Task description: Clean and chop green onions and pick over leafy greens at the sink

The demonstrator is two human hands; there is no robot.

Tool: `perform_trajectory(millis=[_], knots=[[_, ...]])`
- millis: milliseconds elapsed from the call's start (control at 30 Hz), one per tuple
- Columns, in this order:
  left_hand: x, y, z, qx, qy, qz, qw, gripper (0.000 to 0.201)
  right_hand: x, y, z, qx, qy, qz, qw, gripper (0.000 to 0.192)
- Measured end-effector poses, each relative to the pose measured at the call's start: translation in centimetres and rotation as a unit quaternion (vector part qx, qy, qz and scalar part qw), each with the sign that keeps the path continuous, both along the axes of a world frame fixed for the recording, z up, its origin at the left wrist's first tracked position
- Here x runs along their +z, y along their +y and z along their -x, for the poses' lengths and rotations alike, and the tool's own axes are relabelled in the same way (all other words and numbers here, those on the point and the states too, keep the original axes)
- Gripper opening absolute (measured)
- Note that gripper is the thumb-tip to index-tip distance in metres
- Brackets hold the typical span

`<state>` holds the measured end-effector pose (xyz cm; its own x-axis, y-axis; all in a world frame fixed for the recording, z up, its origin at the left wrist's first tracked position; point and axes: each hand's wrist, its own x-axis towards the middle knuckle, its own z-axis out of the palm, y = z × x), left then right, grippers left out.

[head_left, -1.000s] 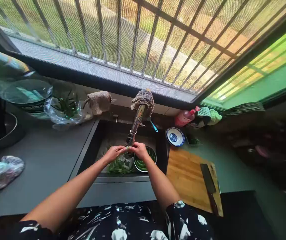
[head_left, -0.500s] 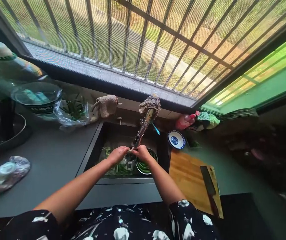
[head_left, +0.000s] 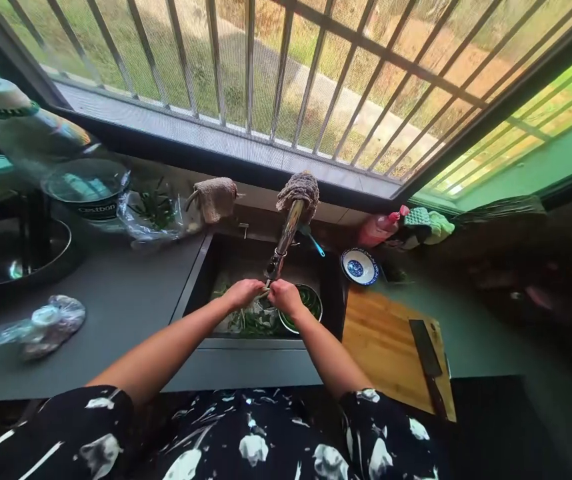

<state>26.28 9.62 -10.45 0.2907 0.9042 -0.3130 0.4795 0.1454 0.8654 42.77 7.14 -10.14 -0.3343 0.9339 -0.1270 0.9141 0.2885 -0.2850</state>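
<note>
Under the faucet (head_left: 280,250), both of my hands meet over the sink (head_left: 326,293). My left hand (head_left: 245,293) and my right hand (head_left: 285,297) are closed, fingertips pinching a small pale-green vegetable piece (head_left: 267,288) between them. Its exact kind is too small to make out. Below my right hand stands a round bowl (head_left: 321,313) holding long green vegetables, partly hidden by my forearm. Loose green leaves and stems (head_left: 253,320) lie in the sink beneath my left hand.
Right of the sink, a cleaver (head_left: 427,350) lies on a wooden cutting board (head_left: 376,347), with a blue-and-white bowl (head_left: 360,267) behind it. A pink bottle (head_left: 379,229) stands by the window. At left are a tied plastic bag (head_left: 59,327) and a bag of greens (head_left: 153,213).
The view has shifted slightly, so the counter and sink appear a little higher and farther right. Both hands stay together under the faucet, with the fingers slightly repositioned.
</note>
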Motion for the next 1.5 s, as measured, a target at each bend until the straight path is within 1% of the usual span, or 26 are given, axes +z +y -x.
perform_trajectory(millis=[67,100,200,267,400,467,533,600,667,733,800,867,967,1067,1133,1167,1200,1267,1300,1367,1400,1467,1500], knots=[[0.0,0.5,0.2,-0.08,0.003,-0.003,0.997,0.021,0.0,0.2,0.1,-0.009,-0.015,0.002,1.0,0.019],[-0.1,0.7,0.4,-0.112,0.006,0.004,0.994,0.022,0.0,0.3,0.0,-0.014,-0.005,0.008,1.0,0.019],[-0.2,1.5,1.1,-0.158,0.01,0.056,0.986,0.025,0.1,1.0,0.0,-0.02,0.058,0.039,0.997,0.017],[0.0,1.9,1.4,-0.178,0.001,0.091,0.98,0.027,0.3,1.2,0.0,-0.013,0.089,0.047,0.995,0.015],[0.9,2.1,1.5,-0.191,-0.029,0.159,0.968,0.031,0.8,1.1,0.5,0.009,0.096,0.022,0.995,0.015],[1.3,2.2,1.9,-0.2,-0.037,0.168,0.965,0.033,1.0,0.9,0.2,0.021,0.1,0.017,0.995,0.015],[1.4,2.3,2.7,-0.204,-0.032,0.16,0.965,0.036,0.9,0.6,-0.8,0.009,0.092,0.01,0.996,0.015],[1.3,2.5,3.8,-0.192,-0.025,0.141,0.971,0.041,0.7,0.4,-2.4,-0.038,0.067,0.003,0.997,0.014],[1.2,2.6,4.6,-0.165,-0.042,0.127,0.977,0.047,0.3,0.3,-3.9,-0.09,0.043,0.019,0.995,0.014],[0.9,2.7,4.6,-0.13,-0.077,0.116,0.982,0.05,0.0,0.5,-4.4,-0.105,0.037,0.051,0.992,0.014],[0.6,2.7,3.9,-0.104,-0.095,0.096,0.985,0.049,0.1,0.8,-3.8,-0.085,0.053,0.065,0.993,0.015],[0.1,2.5,2.9,-0.101,-0.107,0.078,0.986,0.048,0.6,1.1,-2.3,-0.07,0.09,0.058,0.992,0.016],[-0.7,1.8,1.8,-0.111,-0.103,0.076,0.986,0.049,1.5,1.8,-0.2,-0.096,0.158,0.066,0.981,0.012],[-1.4,1.2,1.0,-0.092,-0.056,0.068,0.992,0.046,1.9,2.8,0.2,-0.146,0.204,0.142,0.958,0.009],[-1.5,1.0,0.4,-0.097,-0.045,0.051,0.993,0.044,2.0,3.5,-0.2,-0.168,0.23,0.194,0.939,0.01],[-1.3,0.9,0.1,-0.113,-0.04,0.044,0.992,0.043,2.2,3.7,-0.5,-0.165,0.237,0.202,0.936,0.01],[-1.0,0.7,-0.1,-0.129,-0.031,0.038,0.99,0.041,2.4,3.8,-0.6,-0.15,0.238,0.195,0.94,0.009],[0.1,-0.3,-0.4,-0.149,0.012,0.036,0.988,0.036,3.0,3.1,-0.7,-0.087,0.212,0.148,0.962,0.006],[0.8,-1.0,-0.5,-0.131,0.029,0.034,0.99,0.032,3.2,2.5,-0.7,-0.051,0.197,0.124,0.971,0.008],[1.5,-2.1,-0.6,-0.075,0.055,0.032,0.995,0.021,2.8,1.5,-0.9,-0.012,0.163,0.11,0.98,0.007],[1.5,-2.3,-0.5,-0.048,0.065,0.036,0.996,0.017,2.1,1.4,-1.1,0.003,0.148,0.105,0.983,0.009],[0.6,-2.1,-0.2,0.001,0.073,0.046,0.996,0.017,0.3,2.0,-1.2,0.027,0.121,0.082,0.989,0.015],[-0.1,-1.9,0.1,-0.001,0.067,0.057,0.996,0.018,-0.4,2.4,-1.1,0.018,0.103,0.059,0.993,0.015]])
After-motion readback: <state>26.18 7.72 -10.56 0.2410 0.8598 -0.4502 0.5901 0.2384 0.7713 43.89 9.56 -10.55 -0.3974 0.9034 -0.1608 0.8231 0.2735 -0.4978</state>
